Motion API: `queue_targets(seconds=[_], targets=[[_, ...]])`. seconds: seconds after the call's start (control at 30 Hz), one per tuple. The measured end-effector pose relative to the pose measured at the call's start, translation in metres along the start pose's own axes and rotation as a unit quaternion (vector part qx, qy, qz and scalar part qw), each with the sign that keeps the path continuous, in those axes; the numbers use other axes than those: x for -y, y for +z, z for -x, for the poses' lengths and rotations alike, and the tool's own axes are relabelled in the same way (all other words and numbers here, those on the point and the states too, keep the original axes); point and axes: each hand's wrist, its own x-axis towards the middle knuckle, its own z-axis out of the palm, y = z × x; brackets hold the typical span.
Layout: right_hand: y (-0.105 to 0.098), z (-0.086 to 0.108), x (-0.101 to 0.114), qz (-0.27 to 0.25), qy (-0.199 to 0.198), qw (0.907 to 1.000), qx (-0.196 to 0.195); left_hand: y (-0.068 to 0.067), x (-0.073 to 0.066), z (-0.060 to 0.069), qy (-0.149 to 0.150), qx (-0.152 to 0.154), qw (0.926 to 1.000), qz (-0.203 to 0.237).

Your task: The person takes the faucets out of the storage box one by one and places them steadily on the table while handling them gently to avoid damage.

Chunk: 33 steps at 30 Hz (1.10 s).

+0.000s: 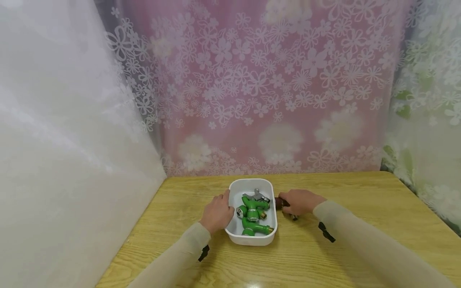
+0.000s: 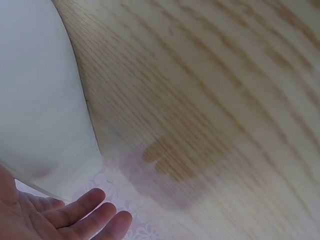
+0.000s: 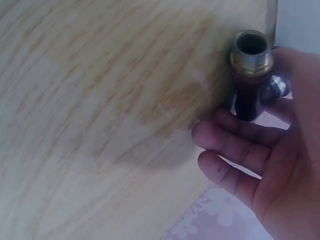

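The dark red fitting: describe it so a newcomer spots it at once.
A white tub stands on the wooden table. To its right, the right hand holds the dark red fitting. Its colour sets it apart from the green fittings and grey fitting inside.

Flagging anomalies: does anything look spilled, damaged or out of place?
Nothing looks spilled or damaged. Only the maroon faucet stands apart: the right hand holds it outside the white bin, while green faucets lie inside.

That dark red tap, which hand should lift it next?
Probably the right hand: it holds the dark red tap, while the left hand touches the opposite side of the white tub.
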Motion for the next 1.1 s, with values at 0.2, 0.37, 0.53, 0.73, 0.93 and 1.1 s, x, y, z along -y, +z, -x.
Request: queue_targets(seconds=[0.2,0.37,0.53,0.73,0.93,1.1], targets=[[-0.008,0.008,0.000,0.052,0.003,0.9985,-0.017,0.002,0.000,0.000,0.002,-0.004,1.0000,0.000],[-0.019,0.015,0.000,0.101,-0.024,0.9929,-0.057,0.003,0.001,0.000,0.007,-0.004,1.0000,0.000],[-0.036,0.020,0.009,0.104,-0.074,0.9875,-0.092,0.002,0.000,0.000,0.002,-0.002,1.0000,0.006],[-0.060,0.025,0.031,0.107,-0.122,0.9826,-0.090,0.000,0.000,0.000,-0.008,0.002,1.0000,0.004],[-0.071,0.025,0.052,0.122,-0.155,0.9765,-0.087,0.001,0.001,0.000,-0.011,0.004,0.9999,0.001],[-0.069,0.019,0.067,0.161,-0.179,0.9674,-0.079,-0.001,-0.001,0.001,-0.006,0.003,1.0000,-0.001]])
